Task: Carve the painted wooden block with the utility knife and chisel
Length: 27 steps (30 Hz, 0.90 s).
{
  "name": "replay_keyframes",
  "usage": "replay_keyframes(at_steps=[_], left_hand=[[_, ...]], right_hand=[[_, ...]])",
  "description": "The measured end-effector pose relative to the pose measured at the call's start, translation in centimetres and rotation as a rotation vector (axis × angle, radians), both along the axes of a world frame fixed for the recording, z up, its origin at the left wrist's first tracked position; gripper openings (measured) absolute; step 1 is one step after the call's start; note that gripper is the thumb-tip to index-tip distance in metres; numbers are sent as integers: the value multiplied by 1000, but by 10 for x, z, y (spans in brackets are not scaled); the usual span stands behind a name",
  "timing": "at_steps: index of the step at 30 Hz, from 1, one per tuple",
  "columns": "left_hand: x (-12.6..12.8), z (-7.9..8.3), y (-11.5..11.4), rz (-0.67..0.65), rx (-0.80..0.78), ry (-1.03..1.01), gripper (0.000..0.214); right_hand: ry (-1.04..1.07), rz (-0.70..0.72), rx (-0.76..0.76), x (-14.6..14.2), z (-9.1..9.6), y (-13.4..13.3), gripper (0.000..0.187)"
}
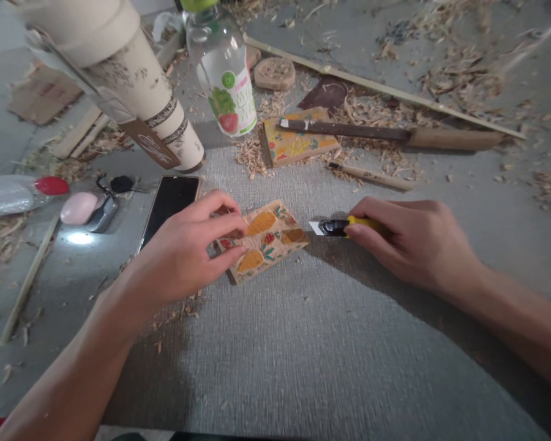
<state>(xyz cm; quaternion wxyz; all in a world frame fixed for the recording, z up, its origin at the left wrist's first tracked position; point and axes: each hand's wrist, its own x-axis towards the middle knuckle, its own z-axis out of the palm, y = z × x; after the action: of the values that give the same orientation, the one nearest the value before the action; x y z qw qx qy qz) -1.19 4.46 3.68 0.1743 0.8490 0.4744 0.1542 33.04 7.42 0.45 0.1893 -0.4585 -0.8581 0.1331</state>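
My left hand (197,245) grips the left end of a painted wooden block (270,242), its fingertips and thumb resting on the top face. The block shows orange shapes, red and teal leaf marks and a darker brown patch at its right corner. It lies on the grey table surface (303,355). To its right, my right hand (399,239) is closed around a yellow and black utility knife (337,227). The blade is out and points left at the block's right corner, a small gap apart from it.
Behind the block lie a second painted wooden block (298,144), a long file (376,131), a thin wooden-handled tool (371,176) and wood shavings (362,110). A plastic bottle (227,79) and cream tumbler (151,92) stand back left. A phone (169,202) and lit lamp (101,214) lie left.
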Motion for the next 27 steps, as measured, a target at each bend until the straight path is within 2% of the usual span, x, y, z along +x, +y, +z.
replay_keyframes(at_steps=[12,16,19,22,27], left_hand=[[22,-6,-10,-49,-56,-123,15],[35,-17,-16,-63,-64,-130,16],[45,-28,-19,-57,-42,-170,17],[45,-28,-16,11,-25,-229,18],[25,-10,-9,236,207,-184,14]], right_hand=[[46,11,27,0,-3,-2,36],[82,10,36,1,-3,-4,33],[120,47,60,2,-3,-5,36],[112,94,68,3,-4,-5,40],[84,91,85,2,-7,-4,41]])
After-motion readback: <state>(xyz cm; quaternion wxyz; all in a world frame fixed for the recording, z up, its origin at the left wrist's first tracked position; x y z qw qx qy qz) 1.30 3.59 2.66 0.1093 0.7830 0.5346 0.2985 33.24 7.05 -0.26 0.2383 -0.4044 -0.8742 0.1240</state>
